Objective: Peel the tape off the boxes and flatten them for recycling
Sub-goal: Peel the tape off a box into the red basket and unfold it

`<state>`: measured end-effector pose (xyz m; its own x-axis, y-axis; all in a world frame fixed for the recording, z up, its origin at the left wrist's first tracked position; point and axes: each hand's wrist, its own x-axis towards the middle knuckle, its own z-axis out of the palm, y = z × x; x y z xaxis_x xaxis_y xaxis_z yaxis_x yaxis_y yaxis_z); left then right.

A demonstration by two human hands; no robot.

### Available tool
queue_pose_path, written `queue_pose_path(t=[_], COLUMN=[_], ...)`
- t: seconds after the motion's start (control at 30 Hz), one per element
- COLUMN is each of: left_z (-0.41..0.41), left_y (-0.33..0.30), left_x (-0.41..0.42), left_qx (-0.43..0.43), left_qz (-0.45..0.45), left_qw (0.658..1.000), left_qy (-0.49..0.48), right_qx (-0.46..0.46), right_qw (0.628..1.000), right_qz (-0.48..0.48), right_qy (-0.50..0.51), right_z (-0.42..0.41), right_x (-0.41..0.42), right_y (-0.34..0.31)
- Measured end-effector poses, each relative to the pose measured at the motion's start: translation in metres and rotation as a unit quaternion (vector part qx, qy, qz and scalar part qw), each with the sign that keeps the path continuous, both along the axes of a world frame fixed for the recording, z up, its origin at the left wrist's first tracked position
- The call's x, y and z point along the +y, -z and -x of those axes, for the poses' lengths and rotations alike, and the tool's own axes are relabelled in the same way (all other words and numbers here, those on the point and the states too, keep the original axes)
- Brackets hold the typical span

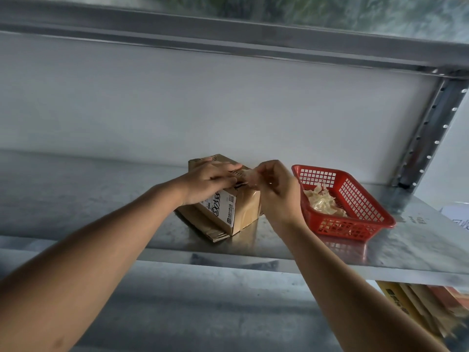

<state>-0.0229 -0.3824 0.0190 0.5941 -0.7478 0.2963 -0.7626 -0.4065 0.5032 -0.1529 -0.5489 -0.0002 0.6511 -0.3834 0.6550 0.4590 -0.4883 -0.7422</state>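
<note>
A small brown cardboard box with a printed label stands on the metal shelf, on top of a flattened piece of cardboard. My left hand presses flat on the box's top with straight fingers. My right hand is just right of the box and pinches a strip of clear tape lifted off the box's top edge. The far side of the box is hidden behind my hands.
A red plastic basket with crumpled tape pieces sits right of the box. A perforated metal upright rises at the back right. Flattened cardboard lies on the shelf below at right. A white wall backs the shelf.
</note>
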Motion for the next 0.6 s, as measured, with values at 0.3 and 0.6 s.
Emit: queue_pose_path(t=[0.3, 0.6], left_z=[0.003, 0.002], left_y=[-0.002, 0.0], left_x=[-0.004, -0.002], left_qx=[-0.005, 0.0], left_qz=[0.034, 0.044], left_qw=[0.999, 0.999], left_qy=[0.037, 0.027], right_qx=[0.028, -0.052], right_qw=[0.919, 0.899], right_qz=[-0.384, -0.435], right_qy=[-0.082, 0.015], right_z=[0.005, 0.007], right_x=[0.006, -0.017], right_y=[-0.002, -0.008])
